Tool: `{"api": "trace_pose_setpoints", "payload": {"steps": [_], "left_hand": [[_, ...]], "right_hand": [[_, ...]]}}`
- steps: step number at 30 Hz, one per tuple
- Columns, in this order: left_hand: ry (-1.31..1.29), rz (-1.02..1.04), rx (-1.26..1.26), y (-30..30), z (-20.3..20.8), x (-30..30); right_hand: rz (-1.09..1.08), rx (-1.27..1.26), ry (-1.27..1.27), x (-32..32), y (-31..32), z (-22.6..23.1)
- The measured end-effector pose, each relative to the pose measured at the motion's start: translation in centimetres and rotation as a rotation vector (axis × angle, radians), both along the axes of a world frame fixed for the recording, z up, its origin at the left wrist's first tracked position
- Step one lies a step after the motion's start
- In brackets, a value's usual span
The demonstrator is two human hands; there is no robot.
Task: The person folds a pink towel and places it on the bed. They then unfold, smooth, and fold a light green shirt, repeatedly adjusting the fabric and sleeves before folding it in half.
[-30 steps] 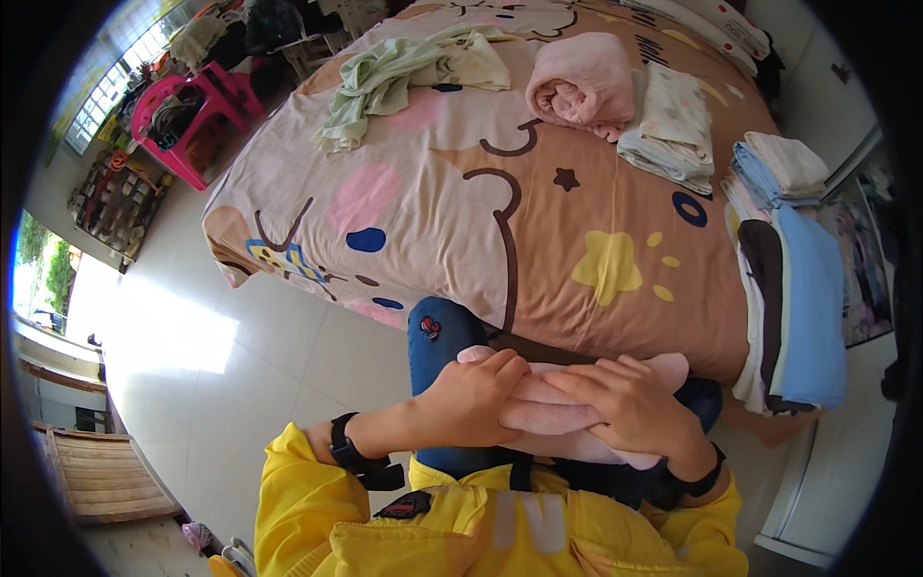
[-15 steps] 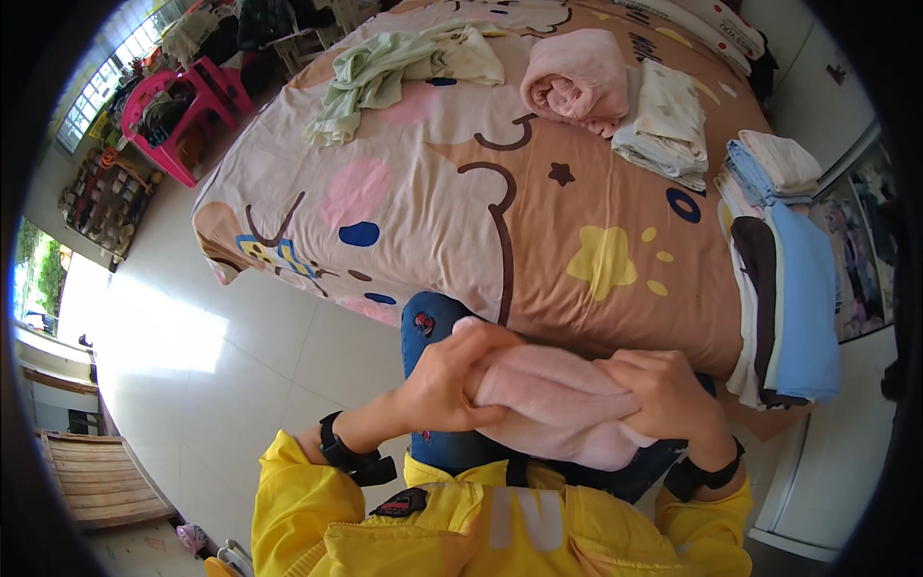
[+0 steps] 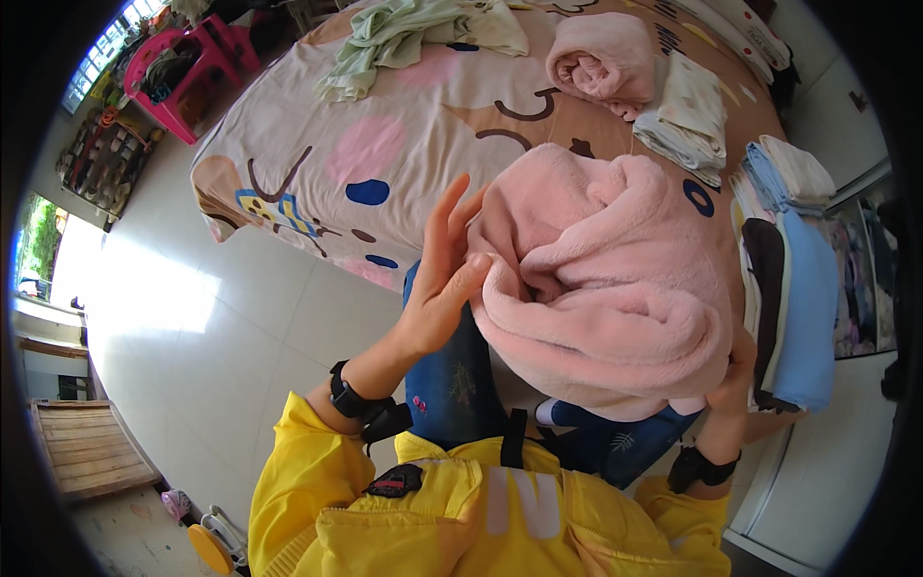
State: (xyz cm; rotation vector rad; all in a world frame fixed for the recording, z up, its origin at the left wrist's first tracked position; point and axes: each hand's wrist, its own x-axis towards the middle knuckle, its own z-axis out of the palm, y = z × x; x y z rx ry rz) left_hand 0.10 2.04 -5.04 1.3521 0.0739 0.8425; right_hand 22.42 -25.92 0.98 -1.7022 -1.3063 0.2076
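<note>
Leftmost, far beyond the left fingers, we log a pink plastic chair; nearer, still past those fingertips, a crumpled pale green cloth lies on the cartoon-print bedspread. The left hand has its fingers long and spread wide, the thumb well apart from them and touching the near-left edge of the pink fleece. Half a second ago we saw both hands pinching that fleece into a low, narrow fold over the lap; now the pink fleece bundle is raised between left and right fingers, broad and thick, with its folds turned up toward us. We judge the layers to be loosely gathered, so the bundle probably relies on support from both sides. Beyond it, ahead of the fingers, a rolled pink fleece sits beside a folded white printed cloth. The right hand is against the bundle's lower right side; its fingertips are hidden, and we cannot tell how firmly they hold. Just right of those fingers hangs a folded light-blue cloth.
</note>
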Motion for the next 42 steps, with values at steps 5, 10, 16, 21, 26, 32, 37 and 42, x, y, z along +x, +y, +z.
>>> {"api": "trace_pose_setpoints", "payload": {"steps": [5,10,16,21,26,32,37,42], "left_hand": [[-0.043,-0.054,-0.029,0.6,-0.2,0.4],[-0.103,-0.177,0.234,0.8,-0.2,0.0],[0.22,-0.086,0.723,1.5,0.1,0.0],[0.258,-0.09,0.726,0.6,-0.4,-0.3],[0.131,-0.469,0.638,0.7,-0.6,-0.5],[0.35,-0.551,0.162,0.8,0.9,-0.5],[0.212,-0.471,-0.016,2.7,4.0,1.2],[0.078,0.105,-0.176,6.9,3.5,5.4]], "right_hand": [[0.019,-0.012,0.106,-0.6,0.5,-0.7],[-0.036,-0.009,0.246,-0.9,0.8,-1.4],[0.052,-0.07,0.2,-1.3,1.4,-1.7],[0.036,-0.121,0.181,-2.0,1.9,-1.6],[0.082,-0.143,0.11,-2.0,2.3,-1.1],[0.111,-0.154,0.196,-2.4,2.2,-1.3],[-0.098,-0.071,0.517,-1.7,3.1,-2.0],[-0.272,-0.051,0.95,1.0,7.6,-4.6]]}}
